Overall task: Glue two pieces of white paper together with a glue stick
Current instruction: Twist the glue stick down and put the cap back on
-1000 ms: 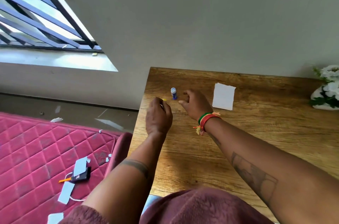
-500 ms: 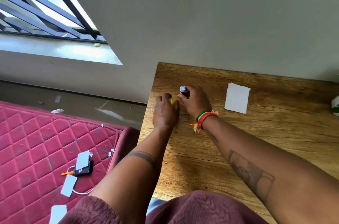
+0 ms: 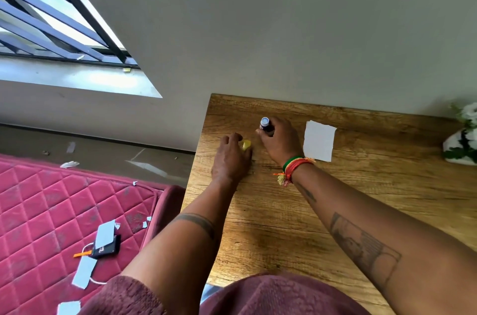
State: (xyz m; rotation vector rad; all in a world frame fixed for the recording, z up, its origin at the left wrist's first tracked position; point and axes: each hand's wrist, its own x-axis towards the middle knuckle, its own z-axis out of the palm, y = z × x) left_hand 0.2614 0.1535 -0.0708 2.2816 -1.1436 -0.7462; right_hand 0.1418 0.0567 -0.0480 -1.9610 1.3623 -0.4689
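— The right hand [image 3: 280, 143] grips the small dark-blue glue stick [image 3: 265, 126] upright; the left hand [image 3: 232, 157] pinches its little yellow cap [image 3: 246, 144] against the wooden table [image 3: 361, 198].

— I'd park the cap and take the stick to the white paper square [image 3: 319, 144] just beside it.

— Nothing lies between. The white flower pot [image 3: 462, 144] stands well apart.

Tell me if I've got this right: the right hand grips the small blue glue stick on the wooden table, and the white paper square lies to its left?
Not quite. The head view shows the white paper square lying right of the right hand, which does grip the small blue glue stick on the wooden table.
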